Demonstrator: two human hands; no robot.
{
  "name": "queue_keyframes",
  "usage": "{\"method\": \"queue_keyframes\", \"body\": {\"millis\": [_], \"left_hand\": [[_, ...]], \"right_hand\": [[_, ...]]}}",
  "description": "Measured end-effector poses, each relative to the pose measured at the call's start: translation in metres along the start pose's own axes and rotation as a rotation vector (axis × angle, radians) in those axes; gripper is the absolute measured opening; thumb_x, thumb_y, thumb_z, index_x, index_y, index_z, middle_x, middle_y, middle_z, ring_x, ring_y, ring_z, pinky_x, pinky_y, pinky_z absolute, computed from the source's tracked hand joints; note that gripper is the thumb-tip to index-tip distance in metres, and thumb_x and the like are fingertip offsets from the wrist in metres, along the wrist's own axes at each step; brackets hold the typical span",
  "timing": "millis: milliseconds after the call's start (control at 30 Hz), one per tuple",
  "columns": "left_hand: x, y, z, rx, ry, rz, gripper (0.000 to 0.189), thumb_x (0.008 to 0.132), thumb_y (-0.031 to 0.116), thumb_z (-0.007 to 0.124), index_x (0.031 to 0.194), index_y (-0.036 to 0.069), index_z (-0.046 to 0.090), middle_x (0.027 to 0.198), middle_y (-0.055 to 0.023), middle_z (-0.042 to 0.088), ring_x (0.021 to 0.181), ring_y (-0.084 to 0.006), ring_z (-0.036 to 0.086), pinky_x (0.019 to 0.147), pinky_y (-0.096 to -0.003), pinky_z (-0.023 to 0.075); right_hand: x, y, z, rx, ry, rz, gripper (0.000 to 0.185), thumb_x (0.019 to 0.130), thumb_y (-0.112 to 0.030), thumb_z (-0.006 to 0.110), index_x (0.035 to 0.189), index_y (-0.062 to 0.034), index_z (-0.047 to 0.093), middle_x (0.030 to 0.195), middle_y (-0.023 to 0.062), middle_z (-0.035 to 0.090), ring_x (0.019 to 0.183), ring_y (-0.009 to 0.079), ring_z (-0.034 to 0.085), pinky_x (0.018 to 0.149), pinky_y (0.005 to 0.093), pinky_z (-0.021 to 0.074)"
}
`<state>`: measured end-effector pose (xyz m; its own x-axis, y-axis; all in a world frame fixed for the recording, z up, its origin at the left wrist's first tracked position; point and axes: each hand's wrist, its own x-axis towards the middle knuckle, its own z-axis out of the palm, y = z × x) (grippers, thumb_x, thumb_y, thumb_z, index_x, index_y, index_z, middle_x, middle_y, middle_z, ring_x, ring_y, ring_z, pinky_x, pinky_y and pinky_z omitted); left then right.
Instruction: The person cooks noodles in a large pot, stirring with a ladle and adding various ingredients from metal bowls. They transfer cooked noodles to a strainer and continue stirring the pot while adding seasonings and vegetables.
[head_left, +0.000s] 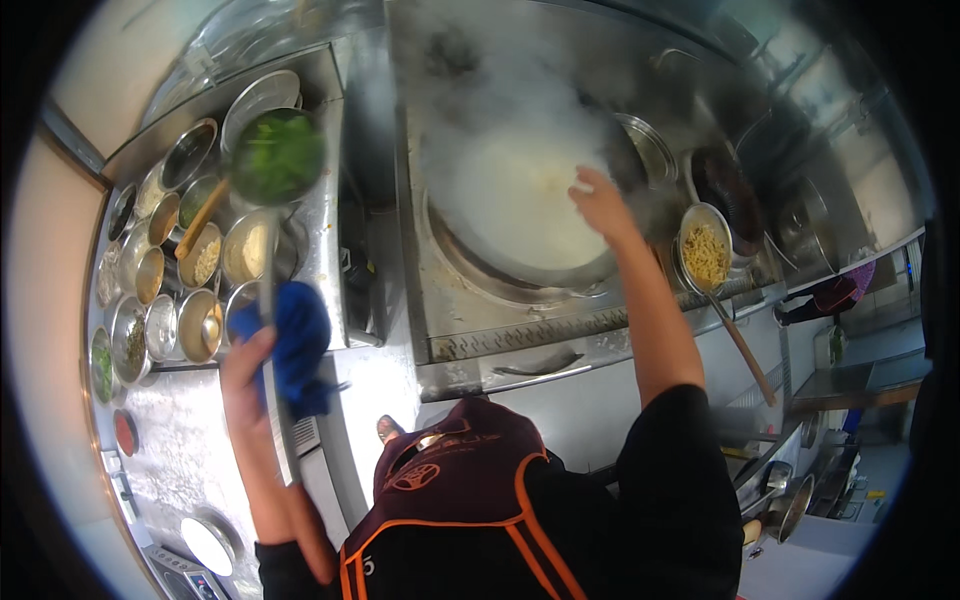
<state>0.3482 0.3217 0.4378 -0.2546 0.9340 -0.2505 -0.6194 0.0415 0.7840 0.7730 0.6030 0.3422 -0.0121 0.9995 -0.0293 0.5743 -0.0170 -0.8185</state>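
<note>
My left hand (247, 367) grips the long metal handle (271, 300) of a ladle or strainer, with a blue cloth (300, 349) bunched against it. Chopped leafy greens (277, 154), blurred, fill the round head at its far end, above the bowls on the left. My right hand (600, 206) reaches over a large wok (480, 259) of pale, cloudy liquid (536, 217). Its thumb and fingers look slightly apart, and nothing shows between them. Thick steam (502, 90) veils the wok's far side.
Several metal bowls of ingredients (202, 259) crowd the left counter, with a wooden handle (201, 221) lying across some. Right of the wok rests a wooden-handled strainer of yellowish strips (705, 251). A white bowl (208, 546) sits lower left. Another person (825, 296) stands far right.
</note>
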Motion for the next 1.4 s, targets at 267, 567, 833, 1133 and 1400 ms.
{"method": "queue_keyframes", "body": {"millis": [267,567,833,1133,1400], "left_hand": [[-0.059,-0.075,0.061,0.021,-0.257,-0.276,0.031,0.093,0.026,0.067,0.114,0.006,0.058,0.09,-0.0067,0.064,0.075,-0.0199,0.064,0.063,-0.0367,0.057],[-0.108,-0.125,-0.006,0.236,-0.427,-0.481,0.039,0.095,0.026,0.064,0.124,0.001,0.057,0.105,-0.0114,0.067,0.088,-0.0208,0.067,0.067,-0.0339,0.0573],[-0.224,-0.175,-0.156,0.355,0.016,-0.607,0.039,0.086,0.018,0.069,0.117,-0.002,0.058,0.093,-0.0141,0.067,0.072,-0.0232,0.068,0.057,-0.0325,0.0593],[-0.399,-0.445,-0.24,1.123,0.645,-0.934,0.035,0.086,0.024,0.057,0.109,0.002,0.071,0.113,-0.0196,0.07,0.105,-0.0326,0.068,0.088,-0.0412,0.0542],[-0.462,-0.504,-0.194,1.052,0.455,-1.044,0.053,0.078,0.032,0.072,0.113,-0.007,0.067,0.111,-0.0232,0.069,0.103,-0.0332,0.069,0.086,-0.0414,0.0548]], "right_hand": [[-0.393,-0.146,0.095,1.55,-0.937,0.539,0.051,0.104,-0.045,0.044,0.135,-0.0046,0.049,0.108,0.0073,0.064,0.086,0.0209,0.066,0.072,0.0345,0.0548],[-0.349,-0.045,-0.017,-0.577,-0.029,-0.078,0.038,0.094,-0.023,0.057,0.12,0.0041,0.048,0.1,0.0344,0.065,0.091,0.0545,0.063,0.078,0.0554,0.0521],[-0.254,0.039,-0.032,-0.062,-0.404,0.359,0.031,0.095,-0.019,0.06,0.115,0.0015,0.05,0.085,0.0145,0.062,0.058,0.0282,0.059,0.052,0.0405,0.05],[-0.264,0.015,-0.14,0.403,-0.788,0.541,0.029,0.097,-0.022,0.061,0.118,-0.0044,0.053,0.073,-0.0015,0.049,0.049,0.0067,0.044,0.04,0.0251,0.0369],[-0.236,0.049,-0.091,-0.456,-0.571,-0.396,0.06,0.1,-0.02,0.049,0.155,-0.0121,0.026,0.08,0.0262,0.064,0.071,0.0399,0.064,0.066,0.0475,0.0503]]}}
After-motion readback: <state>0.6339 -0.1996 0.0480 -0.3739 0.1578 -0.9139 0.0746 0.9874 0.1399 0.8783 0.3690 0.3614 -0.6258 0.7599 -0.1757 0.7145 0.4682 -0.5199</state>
